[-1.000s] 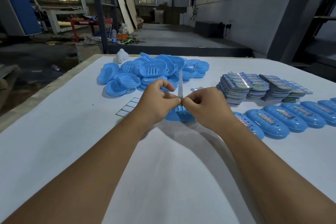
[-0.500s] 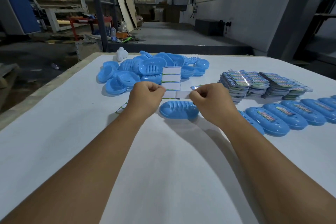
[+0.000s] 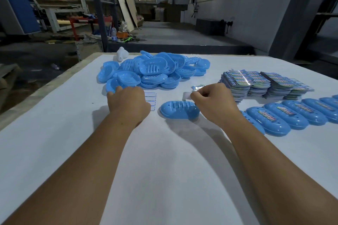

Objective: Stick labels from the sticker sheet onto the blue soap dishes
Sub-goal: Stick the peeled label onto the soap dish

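Note:
A single blue soap dish (image 3: 180, 109) lies upside down on the white table between my hands. My right hand (image 3: 212, 102) pinches a small pale label (image 3: 187, 95) just above the dish's far right end. My left hand (image 3: 128, 104) rests palm down on the sticker sheet (image 3: 152, 100), which lies flat on the table left of the dish; only the sheet's right part shows past my fingers.
A heap of blue soap dishes (image 3: 155, 71) sits beyond my left hand, a white figure (image 3: 121, 56) behind it. Stacks of colourful sticker sheets (image 3: 256, 82) lie at the right. A row of labelled dishes (image 3: 285, 115) runs toward the right edge.
The sticker sheet went from upright between both hands to flat on the table under my left hand. My right hand pulled away to the right with a peeled label.

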### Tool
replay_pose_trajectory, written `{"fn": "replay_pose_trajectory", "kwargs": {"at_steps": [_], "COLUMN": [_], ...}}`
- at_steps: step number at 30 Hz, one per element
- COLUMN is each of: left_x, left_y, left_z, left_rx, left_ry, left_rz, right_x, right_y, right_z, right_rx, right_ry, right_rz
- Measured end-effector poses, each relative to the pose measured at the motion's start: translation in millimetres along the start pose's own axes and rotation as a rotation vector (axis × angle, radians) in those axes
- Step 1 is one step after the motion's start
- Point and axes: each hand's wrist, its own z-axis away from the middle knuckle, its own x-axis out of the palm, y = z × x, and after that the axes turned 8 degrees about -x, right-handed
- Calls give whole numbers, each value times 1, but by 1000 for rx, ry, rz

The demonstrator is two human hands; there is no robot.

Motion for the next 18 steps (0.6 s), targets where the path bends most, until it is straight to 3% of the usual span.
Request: {"fn": "replay_pose_trajectory", "kwargs": {"at_steps": [2, 3, 5, 8, 12, 18], "left_x": [-3, -5, -11, -19, -22, -17], "left_y": [1, 3, 9, 26, 36, 36], "left_z": [2, 3, 9, 21, 35, 35], "left_rx": [5, 12, 33, 79, 139, 132], "left_ry": [47, 71, 23, -214, -420, -460], "left_rz": [-30, 62, 463, 996, 1156, 1199], "right_x": [0, 1, 2, 2, 3, 5], "right_y": [-1, -2, -3, -3, -5, -3], "right_z": [1, 1, 1, 1, 3, 2], "right_rx": [0, 0, 0, -13, -54, -105], "right_ry": [11, 16, 24, 29, 0, -10], "right_rz": [-15, -19, -14, -26, -69, -68]}}
